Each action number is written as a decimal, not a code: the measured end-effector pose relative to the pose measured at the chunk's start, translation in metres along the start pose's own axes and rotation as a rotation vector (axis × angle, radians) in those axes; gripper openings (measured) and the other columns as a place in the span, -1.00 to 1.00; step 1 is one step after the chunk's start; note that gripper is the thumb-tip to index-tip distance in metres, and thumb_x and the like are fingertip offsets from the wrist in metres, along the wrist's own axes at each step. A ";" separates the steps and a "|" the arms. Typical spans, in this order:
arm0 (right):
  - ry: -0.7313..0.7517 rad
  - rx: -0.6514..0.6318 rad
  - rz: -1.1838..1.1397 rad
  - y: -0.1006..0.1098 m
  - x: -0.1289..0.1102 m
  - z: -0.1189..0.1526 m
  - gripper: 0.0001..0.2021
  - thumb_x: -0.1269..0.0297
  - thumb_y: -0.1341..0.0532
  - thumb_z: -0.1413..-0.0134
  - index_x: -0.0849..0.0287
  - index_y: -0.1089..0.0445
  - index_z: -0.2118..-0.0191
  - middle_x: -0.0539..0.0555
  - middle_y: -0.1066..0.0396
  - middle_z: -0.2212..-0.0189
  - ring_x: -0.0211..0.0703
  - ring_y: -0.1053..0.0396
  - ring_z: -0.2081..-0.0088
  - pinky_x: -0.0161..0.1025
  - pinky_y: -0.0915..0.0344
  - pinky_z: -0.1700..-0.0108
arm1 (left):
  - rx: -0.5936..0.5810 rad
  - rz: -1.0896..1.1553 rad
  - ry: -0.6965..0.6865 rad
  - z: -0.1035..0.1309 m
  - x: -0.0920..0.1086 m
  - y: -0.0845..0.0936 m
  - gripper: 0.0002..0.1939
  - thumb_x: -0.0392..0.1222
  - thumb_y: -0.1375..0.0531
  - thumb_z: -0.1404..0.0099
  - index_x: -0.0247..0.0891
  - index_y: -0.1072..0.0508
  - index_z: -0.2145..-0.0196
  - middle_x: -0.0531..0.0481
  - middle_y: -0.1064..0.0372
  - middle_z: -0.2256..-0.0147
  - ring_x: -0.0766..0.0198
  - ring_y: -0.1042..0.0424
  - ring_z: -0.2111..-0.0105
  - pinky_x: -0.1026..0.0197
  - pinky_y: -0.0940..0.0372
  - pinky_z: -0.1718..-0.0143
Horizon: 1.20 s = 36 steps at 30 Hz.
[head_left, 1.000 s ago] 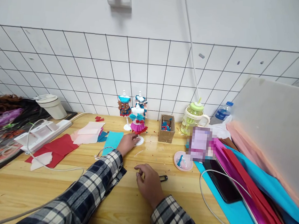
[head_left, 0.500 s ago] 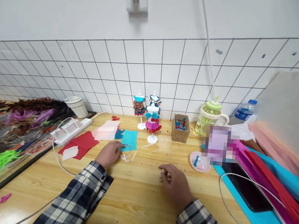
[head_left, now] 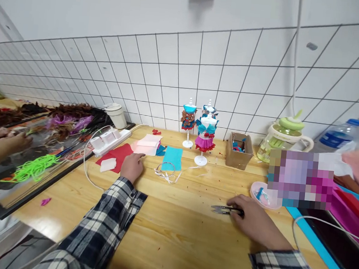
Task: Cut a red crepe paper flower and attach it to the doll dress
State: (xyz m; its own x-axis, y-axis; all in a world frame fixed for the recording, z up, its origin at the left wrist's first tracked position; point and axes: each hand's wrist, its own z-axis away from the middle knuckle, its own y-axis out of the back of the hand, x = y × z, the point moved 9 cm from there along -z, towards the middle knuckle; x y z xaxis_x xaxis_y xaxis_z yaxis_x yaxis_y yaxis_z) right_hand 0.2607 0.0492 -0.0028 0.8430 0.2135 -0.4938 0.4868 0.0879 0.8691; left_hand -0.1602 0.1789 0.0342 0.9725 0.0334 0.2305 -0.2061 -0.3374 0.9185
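My left hand [head_left: 132, 166] rests over the edge of a red cloth piece [head_left: 112, 155], its index finger stretched toward a pale pink cloth piece [head_left: 148, 145]. I see nothing held in it; its other fingers are partly hidden. My right hand [head_left: 250, 218] grips small black thread snips [head_left: 222, 210], their blades pointing left, low over the wooden table. Between the hands, farther back, lie a turquoise cloth piece [head_left: 172, 159] and a loop with white ribbon [head_left: 166, 173]. Behind them stand several little dressed mannequins, the front one with a pink skirt [head_left: 204, 143].
A cardboard box [head_left: 239, 152] with scraps and a pink dish [head_left: 266, 196] are on the right, near a green-lidded jug [head_left: 281, 137] and a phone [head_left: 330, 240]. At left are a power strip [head_left: 111, 141] with cables, a lidded cup [head_left: 116, 115] and another person's hands [head_left: 9, 140].
The view has swung left. My left hand has moved off the turquoise cloth and loop toward the red cloth. My right hand is nearer the pink dish, with the snips' blades now showing.
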 end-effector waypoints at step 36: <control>-0.104 0.078 -0.035 -0.004 -0.001 -0.008 -0.96 0.35 -0.06 -0.07 0.13 -0.22 0.32 0.02 -0.40 0.39 -0.16 -0.31 0.34 -0.26 -0.11 0.32 | 0.287 0.634 0.016 0.014 0.004 0.038 -0.78 -0.07 -0.15 -0.17 -0.26 -0.39 0.29 0.04 -0.40 0.40 0.25 -0.37 0.37 0.24 -0.29 0.23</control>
State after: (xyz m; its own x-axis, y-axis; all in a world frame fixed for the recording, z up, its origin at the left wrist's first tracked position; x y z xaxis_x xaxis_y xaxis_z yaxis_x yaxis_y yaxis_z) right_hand 0.2561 0.0564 -0.0051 0.8423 0.1095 -0.5278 0.5294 0.0163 0.8482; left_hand -0.1631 0.1535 0.0656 0.6719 -0.2388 0.7011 -0.6945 -0.5319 0.4845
